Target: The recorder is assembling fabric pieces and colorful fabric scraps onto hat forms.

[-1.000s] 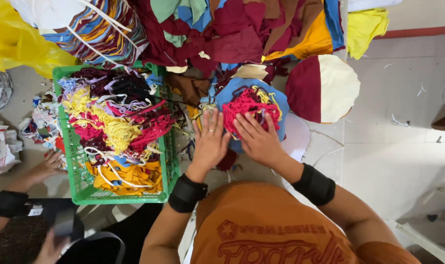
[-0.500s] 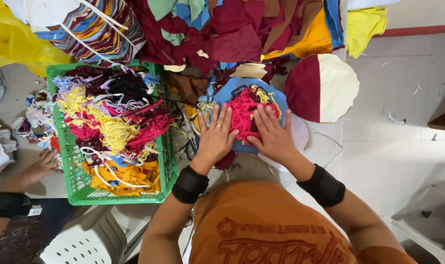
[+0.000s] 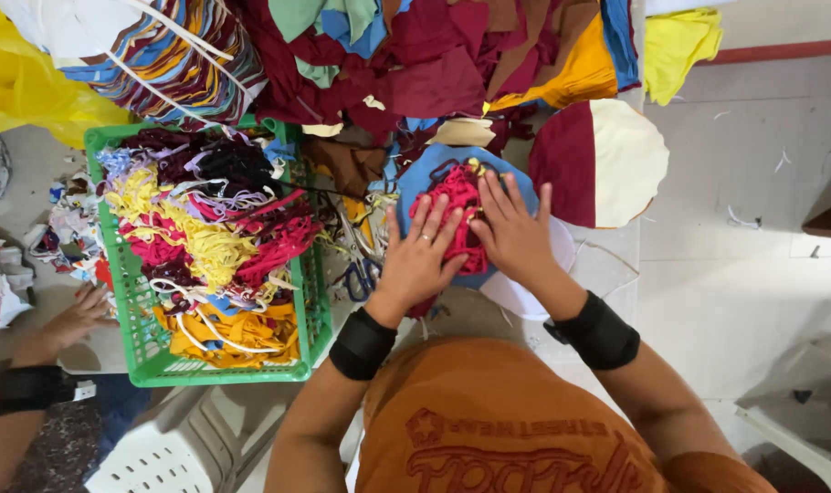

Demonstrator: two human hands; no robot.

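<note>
Scraps: tangle of pink-red fabric strips [image 3: 459,215] heaped on a blue round cloth piece [image 3: 415,178], sitting mid-table right in front of the person, pinned between both palms.

Left hand: left hand [image 3: 420,256] lies flat on the left side of the pile, fingers spread and pointing up-frame, ring on one finger, not curled round anything, just pressing down. Black wrist band [image 3: 362,344] below it.

Right hand: right hand [image 3: 516,233] same deal on the right side, palm down, fingers fanned over the strips, open rather than gripping. Black band [image 3: 596,330] on that wrist too.

Edges: blue piece pokes out past the fingertips at the top; a pale round piece [image 3: 562,260] shows under the right hand's outer edge.

Room to the left: tight. Scissors [image 3: 361,274] with blue handles lie just beside the left hand, then the green basket [image 3: 310,315] stuffed with yellow, pink and orange strips.

Room to the right: a maroon-and-cream round piece [image 3: 598,162] sits near, then bare white table [image 3: 708,274], pretty open there.

Room up top: big heap of maroon, blue and orange cloth [image 3: 434,55] crowds the far edge.

Far left: another person's hand [image 3: 73,315] rests by the basket, well apart from the pile.
</note>
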